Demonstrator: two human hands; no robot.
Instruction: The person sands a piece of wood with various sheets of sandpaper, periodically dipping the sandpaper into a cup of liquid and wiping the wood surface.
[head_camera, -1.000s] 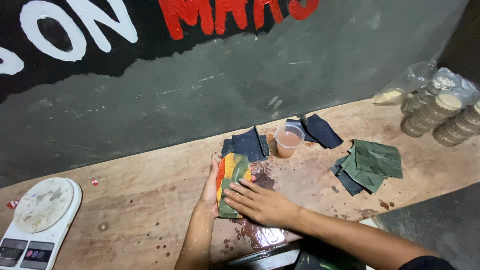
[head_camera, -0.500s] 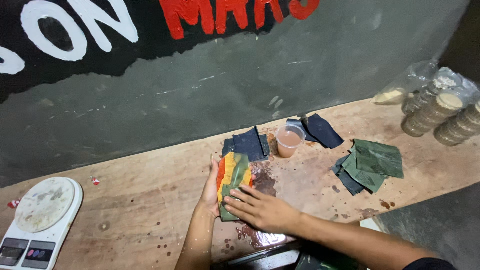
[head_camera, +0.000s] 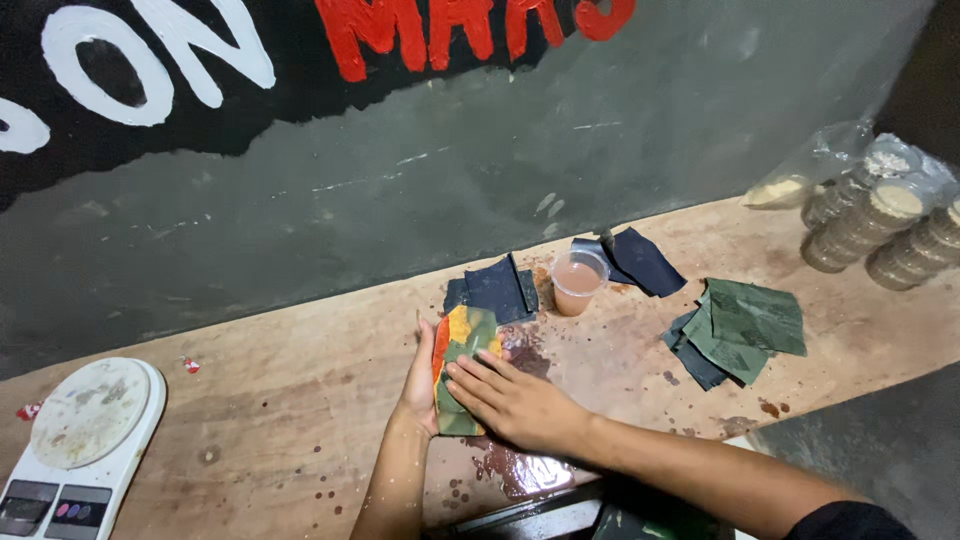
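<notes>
Nearby, cup (head_camera: 577, 283) and dark sheets (head_camera: 497, 289) sit just beyond both hands (head_camera: 480, 390).

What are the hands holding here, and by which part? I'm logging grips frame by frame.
The left hand clasps the left edge of an orange-and-green block; the right hand presses a green sheet flat on its top.

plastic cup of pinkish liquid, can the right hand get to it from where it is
Probably yes: the right hand rests on the colourful block, and only wet, bare wood lies between it and the plastic cup.
</notes>
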